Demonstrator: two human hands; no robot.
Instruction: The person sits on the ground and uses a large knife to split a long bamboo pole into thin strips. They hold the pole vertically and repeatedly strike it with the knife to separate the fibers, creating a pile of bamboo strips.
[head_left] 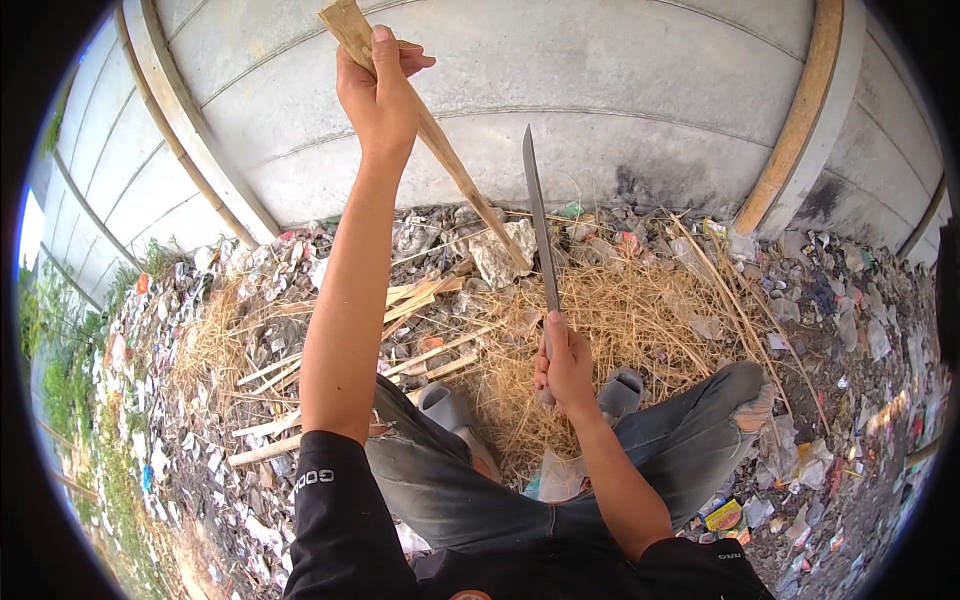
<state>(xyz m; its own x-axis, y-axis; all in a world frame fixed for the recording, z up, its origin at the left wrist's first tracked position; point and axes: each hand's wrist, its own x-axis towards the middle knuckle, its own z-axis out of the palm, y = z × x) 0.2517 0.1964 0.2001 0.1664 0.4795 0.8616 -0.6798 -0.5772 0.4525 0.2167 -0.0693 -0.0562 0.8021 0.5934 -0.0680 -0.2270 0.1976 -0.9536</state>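
My left hand is raised high and closed around the upper end of a long bamboo strip. The strip slants down to the right, and its lower end meets a pale stone block on the ground. In front of my body, my right hand grips the handle of a machete. The blade points up and away, to the right of the strip and apart from it in the picture. Split bamboo pieces lie on the ground below my left forearm.
A grey concrete panel wall stands ahead, with bamboo poles against its posts. Dry straw and scattered litter cover the ground. My bent knees in jeans and grey sandals are close below my hands. Green plants grow at left.
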